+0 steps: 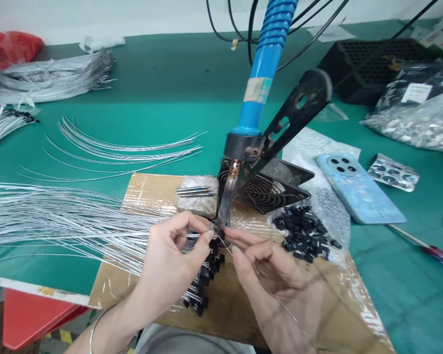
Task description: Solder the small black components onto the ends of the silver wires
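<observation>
My left hand (pixel 173 268) is closed, its thumb and index finger pinching a thin grey wire just left of the soldering iron tip. My right hand (pixel 273 285) pinches a thin strand of solder wire (pixel 225 244) between thumb and fingers. Its index fingertip lies close to a small black part (pixel 220 237) under the tip. Above both hands a soldering iron (pixel 268 64) with a blue handle points downward, clamped in a black metal stand (pixel 299 110). Below the tip several wires end in black connectors (pixel 205 278), partly hidden by my left hand.
Long grey wires (pixel 59 221) spread across the left over cardboard (pixel 251 305) and green mat. A sponge block (pixel 197 201) carries metal pins. Behind the iron stands a black fan (pixel 266 187). At right are loose black parts (pixel 304 233), a blue phone (pixel 362 189) and a screwdriver (pixel 439 255).
</observation>
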`<state>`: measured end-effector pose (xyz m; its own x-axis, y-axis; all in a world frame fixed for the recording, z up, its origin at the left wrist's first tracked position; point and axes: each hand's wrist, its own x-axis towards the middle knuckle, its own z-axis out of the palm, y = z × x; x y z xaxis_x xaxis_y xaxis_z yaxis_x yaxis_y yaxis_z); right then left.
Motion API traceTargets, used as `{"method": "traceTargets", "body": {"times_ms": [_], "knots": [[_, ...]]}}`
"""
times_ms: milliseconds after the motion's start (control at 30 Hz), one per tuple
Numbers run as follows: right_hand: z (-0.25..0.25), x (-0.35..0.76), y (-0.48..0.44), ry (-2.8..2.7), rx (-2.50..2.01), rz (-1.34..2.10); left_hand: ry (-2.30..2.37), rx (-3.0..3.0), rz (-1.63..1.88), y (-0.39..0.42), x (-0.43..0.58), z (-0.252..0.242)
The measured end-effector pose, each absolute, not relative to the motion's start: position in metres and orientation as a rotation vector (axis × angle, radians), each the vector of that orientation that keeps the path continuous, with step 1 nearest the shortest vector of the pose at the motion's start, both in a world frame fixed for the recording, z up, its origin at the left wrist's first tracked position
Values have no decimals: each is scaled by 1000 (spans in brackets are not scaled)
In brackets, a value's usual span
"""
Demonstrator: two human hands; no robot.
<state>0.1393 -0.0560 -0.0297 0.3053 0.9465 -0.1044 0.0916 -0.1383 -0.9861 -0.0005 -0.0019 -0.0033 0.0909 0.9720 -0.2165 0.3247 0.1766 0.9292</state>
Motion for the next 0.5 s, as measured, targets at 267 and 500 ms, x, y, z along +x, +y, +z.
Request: {"method": "traceTargets", "body": {"times_ms": [267,500], "knots": [[-37,139,-57,-1025,-1472,959,1449,1335,795,0,0,-1],[-34,138,-57,-1014,-1483,957,1436,1341,807,0,0,-1]]}}
